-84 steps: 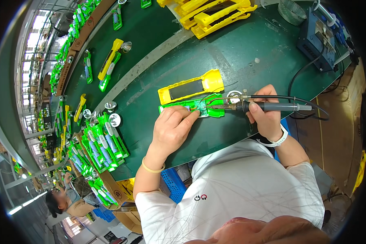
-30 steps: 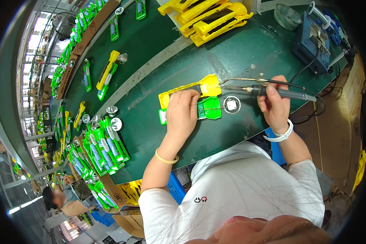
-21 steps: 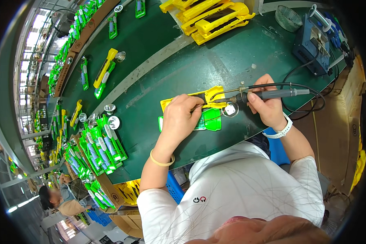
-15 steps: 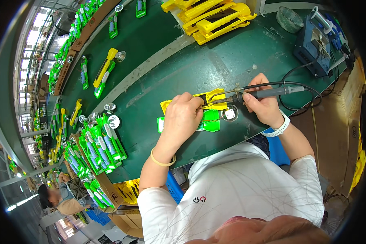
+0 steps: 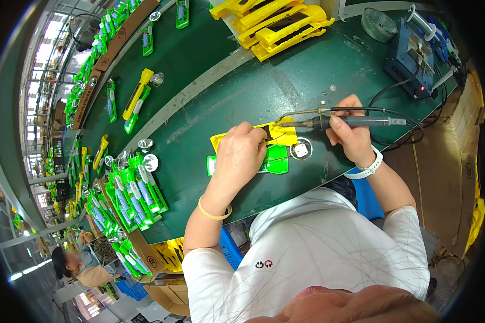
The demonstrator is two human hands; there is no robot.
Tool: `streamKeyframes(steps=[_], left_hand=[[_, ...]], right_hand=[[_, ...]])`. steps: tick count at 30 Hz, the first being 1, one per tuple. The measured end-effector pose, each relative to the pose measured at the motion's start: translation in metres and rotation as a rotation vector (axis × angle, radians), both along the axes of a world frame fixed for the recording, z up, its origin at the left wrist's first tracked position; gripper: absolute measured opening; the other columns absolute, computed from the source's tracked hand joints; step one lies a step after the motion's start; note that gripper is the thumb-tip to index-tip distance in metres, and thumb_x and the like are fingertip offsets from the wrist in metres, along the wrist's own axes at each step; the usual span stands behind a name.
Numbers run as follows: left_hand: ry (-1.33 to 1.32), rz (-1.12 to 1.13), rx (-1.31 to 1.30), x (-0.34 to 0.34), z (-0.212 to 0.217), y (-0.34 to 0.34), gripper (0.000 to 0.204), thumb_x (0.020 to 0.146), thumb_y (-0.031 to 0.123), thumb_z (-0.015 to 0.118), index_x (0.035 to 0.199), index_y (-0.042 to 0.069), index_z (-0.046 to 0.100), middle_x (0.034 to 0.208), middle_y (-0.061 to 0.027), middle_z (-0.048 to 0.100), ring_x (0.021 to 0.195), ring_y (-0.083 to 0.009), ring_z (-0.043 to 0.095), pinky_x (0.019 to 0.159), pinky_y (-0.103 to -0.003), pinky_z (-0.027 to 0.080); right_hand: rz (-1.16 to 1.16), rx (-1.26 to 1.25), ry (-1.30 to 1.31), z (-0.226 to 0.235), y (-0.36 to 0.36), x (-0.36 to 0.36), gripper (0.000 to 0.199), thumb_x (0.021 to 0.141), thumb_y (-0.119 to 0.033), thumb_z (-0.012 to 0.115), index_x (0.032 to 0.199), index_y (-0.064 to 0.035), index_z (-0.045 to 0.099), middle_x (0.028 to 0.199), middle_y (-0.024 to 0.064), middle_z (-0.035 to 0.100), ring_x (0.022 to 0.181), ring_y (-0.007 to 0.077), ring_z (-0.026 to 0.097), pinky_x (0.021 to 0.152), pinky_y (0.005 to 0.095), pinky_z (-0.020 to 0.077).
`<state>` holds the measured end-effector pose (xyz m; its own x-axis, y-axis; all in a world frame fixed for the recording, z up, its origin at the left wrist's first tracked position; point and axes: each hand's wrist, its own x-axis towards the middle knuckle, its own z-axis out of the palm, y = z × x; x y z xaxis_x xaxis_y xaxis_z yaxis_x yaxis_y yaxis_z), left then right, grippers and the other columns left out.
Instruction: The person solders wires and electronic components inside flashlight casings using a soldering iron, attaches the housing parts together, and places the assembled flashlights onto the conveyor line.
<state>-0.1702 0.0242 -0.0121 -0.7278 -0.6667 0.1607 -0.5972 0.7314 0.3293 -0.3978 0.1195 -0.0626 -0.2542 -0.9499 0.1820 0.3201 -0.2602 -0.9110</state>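
My left hand [image 5: 243, 152] presses down on a green plastic housing [image 5: 277, 160] and a yellow housing half [image 5: 282, 133] lying side by side on the green bench, its fingertips pinching something small and dark at the yellow piece. My right hand [image 5: 351, 135] grips a soldering iron [image 5: 361, 121] by its dark handle. The iron's tip [image 5: 282, 124] touches the yellow piece right by my left fingers. A round silver reflector [image 5: 300, 149] lies just right of the green housing.
A blue soldering station [image 5: 413, 53] stands at the far right with its cable looping to the iron. Yellow housings [image 5: 277, 24] are stacked at the back. Green assemblies [image 5: 137, 194] fill the left edge. Another person [image 5: 75, 264] works at lower left.
The yellow and green housings shifted slightly toward me under my left hand. My right hand swung the iron left until its tip met the yellow piece, and it has held there.
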Motion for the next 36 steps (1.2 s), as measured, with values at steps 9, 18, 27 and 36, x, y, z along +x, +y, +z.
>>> streamKeyframes(steps=[9, 18, 27, 36], left_hand=[[0.012, -0.001, -0.009, 0.001, -0.001, 0.000, 0.010, 0.074, 0.005, 0.066, 0.083, 0.004, 0.069, 0.074, -0.0117, 0.059, 0.071, -0.0305, 0.061, 0.065, -0.040, 0.050], [0.036, -0.015, -0.028, 0.002, -0.005, -0.001, 0.008, 0.074, 0.004, 0.065, 0.082, 0.004, 0.068, 0.072, -0.0119, 0.057, 0.068, -0.0309, 0.059, 0.065, -0.041, 0.049], [0.017, -0.005, -0.023, 0.001, -0.003, 0.000, 0.008, 0.074, 0.004, 0.065, 0.082, 0.004, 0.068, 0.072, -0.0118, 0.057, 0.069, -0.0310, 0.059, 0.065, -0.041, 0.049], [0.014, -0.008, -0.013, 0.000, -0.002, 0.000, 0.007, 0.073, 0.002, 0.063, 0.078, 0.001, 0.066, 0.073, -0.0150, 0.058, 0.070, -0.0329, 0.060, 0.067, -0.043, 0.050]], right_hand=[[-0.003, 0.078, 0.014, 0.020, -0.008, 0.014, 0.021, 0.095, -0.013, 0.059, 0.098, -0.0069, 0.040, 0.070, 0.0038, 0.053, 0.055, 0.0084, 0.056, 0.042, 0.0195, 0.0354], [0.081, 0.114, 0.189, -0.003, 0.000, 0.006, 0.023, 0.089, -0.011, 0.065, 0.093, -0.0071, 0.043, 0.070, -0.0015, 0.049, 0.059, 0.0033, 0.043, 0.052, 0.0211, 0.0326], [0.104, 0.157, 0.279, -0.003, -0.004, 0.008, 0.025, 0.087, -0.013, 0.068, 0.093, -0.0050, 0.044, 0.073, -0.0016, 0.051, 0.065, 0.0037, 0.043, 0.055, 0.0227, 0.0342], [0.136, 0.116, 0.128, -0.002, 0.000, 0.006, 0.023, 0.090, -0.011, 0.065, 0.093, -0.0068, 0.043, 0.066, -0.0018, 0.052, 0.057, 0.0028, 0.047, 0.050, 0.0205, 0.0349]])
